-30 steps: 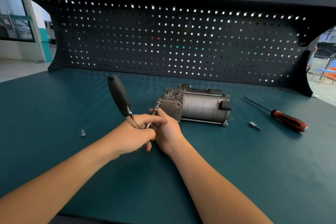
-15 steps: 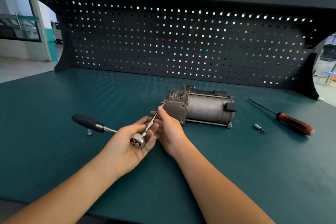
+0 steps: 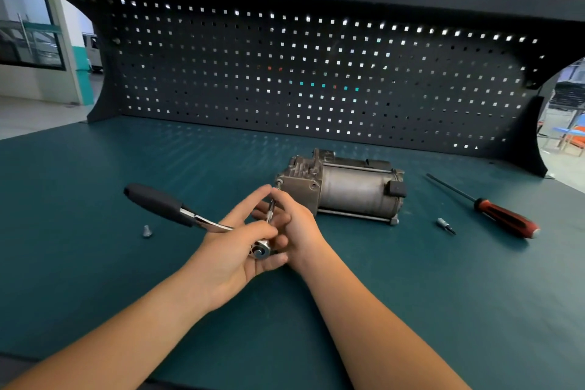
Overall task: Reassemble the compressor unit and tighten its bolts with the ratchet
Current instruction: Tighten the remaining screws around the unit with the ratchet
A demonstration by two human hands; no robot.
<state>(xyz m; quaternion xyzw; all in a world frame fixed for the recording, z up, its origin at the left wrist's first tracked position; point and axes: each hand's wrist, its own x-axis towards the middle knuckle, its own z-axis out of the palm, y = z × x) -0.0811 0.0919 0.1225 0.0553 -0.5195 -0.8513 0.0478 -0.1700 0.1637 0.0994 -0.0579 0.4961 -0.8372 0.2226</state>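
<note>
The grey metal compressor unit (image 3: 345, 188) lies on its side on the green bench top. A ratchet (image 3: 164, 204) with a black handle carries a thin extension bit that reaches a bolt (image 3: 279, 183) at the unit's near left corner. My left hand (image 3: 235, 250) holds the ratchet's chrome head, fingers curled round it, with the handle pointing up and left. My right hand (image 3: 292, 225) pinches the extension shaft just short of the bolt.
A loose bolt (image 3: 146, 230) lies on the bench at the left. A small bit (image 3: 444, 225) and a red-handled screwdriver (image 3: 503, 220) lie to the right of the unit. A black pegboard (image 3: 316, 79) closes the back of the bench (image 3: 95, 279).
The ratchet handle swung down from upright to lie low at the left, then rose a little. Both hands stayed on the tool at the unit's corner.
</note>
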